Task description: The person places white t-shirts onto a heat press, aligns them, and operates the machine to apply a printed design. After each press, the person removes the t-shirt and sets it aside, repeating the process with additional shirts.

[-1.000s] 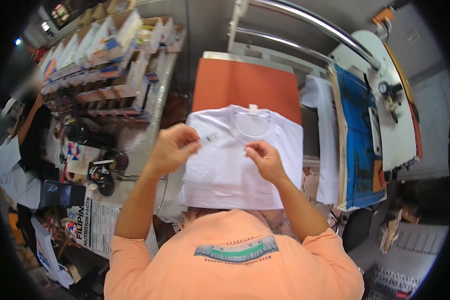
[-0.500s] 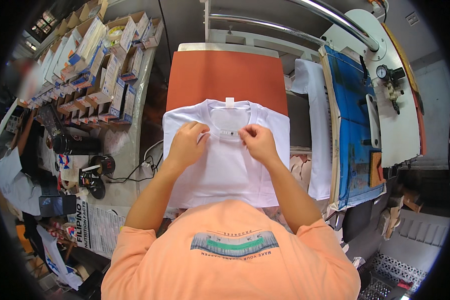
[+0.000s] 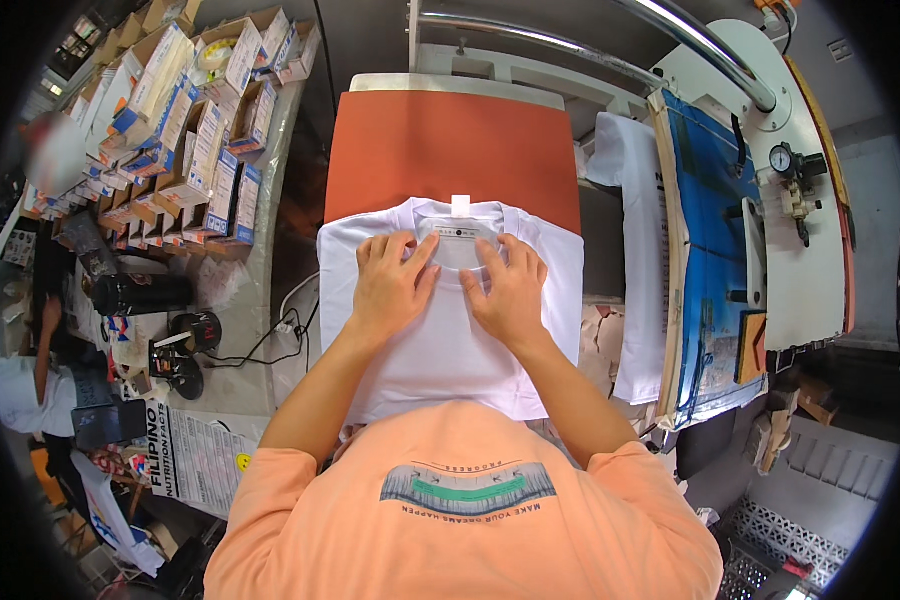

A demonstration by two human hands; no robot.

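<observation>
A white t-shirt (image 3: 450, 345) lies flat on the orange pad (image 3: 455, 150) of a heat press, collar toward the far side. A small rectangular label strip (image 3: 458, 231) lies just inside the collar. My left hand (image 3: 390, 282) presses flat on the shirt left of the collar, fingers spread. My right hand (image 3: 510, 290) presses flat on the shirt right of the collar, its fingertips touching the neckline. Neither hand holds anything.
Several cardboard boxes (image 3: 185, 130) of stock crowd the table at the left, with a black bottle (image 3: 140, 293), cables and printed sheets (image 3: 195, 455). Another white garment (image 3: 635, 240) and a blue board (image 3: 710, 240) lie to the right. A pressure gauge (image 3: 782, 160) sits at far right.
Both hands have gone from pinching the label near the collar to lying flat on the shirt either side of the neckline. The label strip now rests inside the collar.
</observation>
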